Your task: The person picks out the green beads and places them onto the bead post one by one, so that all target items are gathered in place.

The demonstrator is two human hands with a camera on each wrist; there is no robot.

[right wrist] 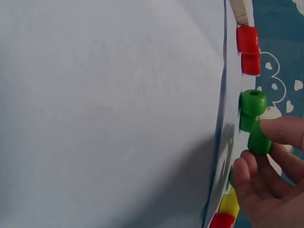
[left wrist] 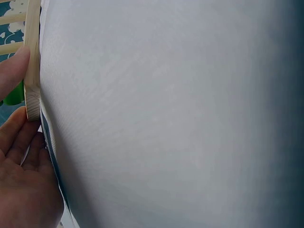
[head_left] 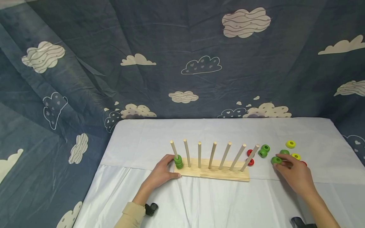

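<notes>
A wooden peg board (head_left: pixel 211 172) with a row of several upright pegs stands on the table. My left hand (head_left: pixel 159 174) grips its left end, thumb at the front edge and fingers round the end. Green beads (head_left: pixel 178 162) are stacked low on the leftmost peg; the other pegs are bare. To the right of the board, my right hand (head_left: pixel 297 179) pinches a green bead (right wrist: pixel 259 138) between thumb and fingers. In the right wrist view, this bead is held beside two other green beads (right wrist: pixel 253 102).
Two red beads (head_left: pixel 250 162) lie by the board's right end. Around the right hand are loose green beads (head_left: pixel 262 153), yellow beads (head_left: pixel 290 144) and a partly hidden red bead (head_left: pixel 304 163). White cloth (head_left: pixel 216 202) covers the table; a dark cloud-print curtain (head_left: pixel 171 38) hangs behind.
</notes>
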